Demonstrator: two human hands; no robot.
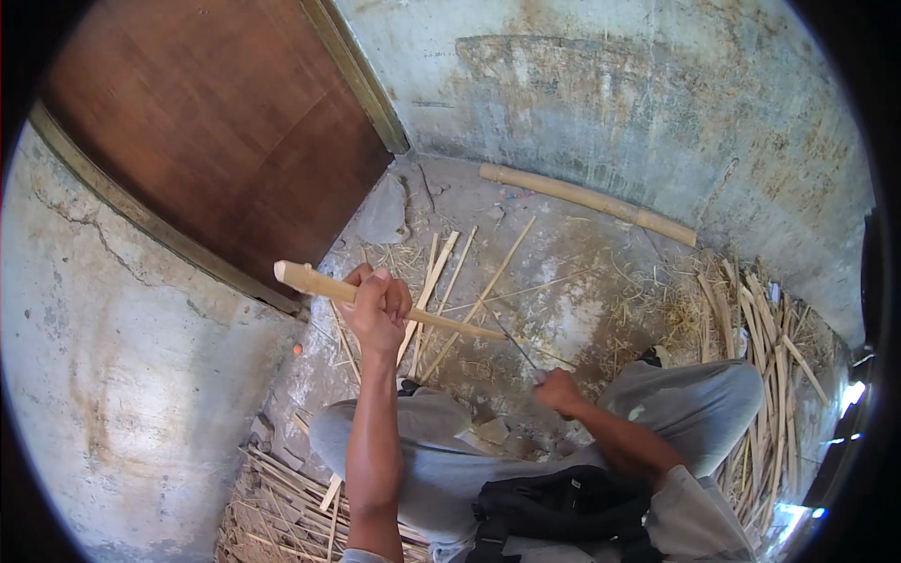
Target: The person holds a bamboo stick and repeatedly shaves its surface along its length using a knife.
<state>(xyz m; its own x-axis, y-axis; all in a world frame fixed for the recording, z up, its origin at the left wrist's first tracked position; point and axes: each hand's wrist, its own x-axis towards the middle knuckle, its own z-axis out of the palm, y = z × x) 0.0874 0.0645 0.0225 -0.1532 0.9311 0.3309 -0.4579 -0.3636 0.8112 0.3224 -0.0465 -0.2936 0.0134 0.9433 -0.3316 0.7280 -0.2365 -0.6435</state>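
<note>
My left hand [374, 308] is closed around a length of split bamboo [450, 325], raised above the floor. Its thick, pale-cut end points to the upper left, and its thinner end reaches toward my right side. In my right hand [559, 390], lower and to the right, is the handle of a knife [519, 350]. The narrow blade angles up and left, its tip close to the bamboo's thin end; whether they touch I cannot tell. Beneath the bamboo, several split strips [436, 281] lie on the floor in front of my bent legs.
A whole bamboo pole [591, 202] lies along the far wall. Piles of split bamboo are at my right [770, 375] and lower left [291, 507]. A brown door [225, 131] stands at the upper left beside a stained wall [141, 357]. Shavings litter the floor.
</note>
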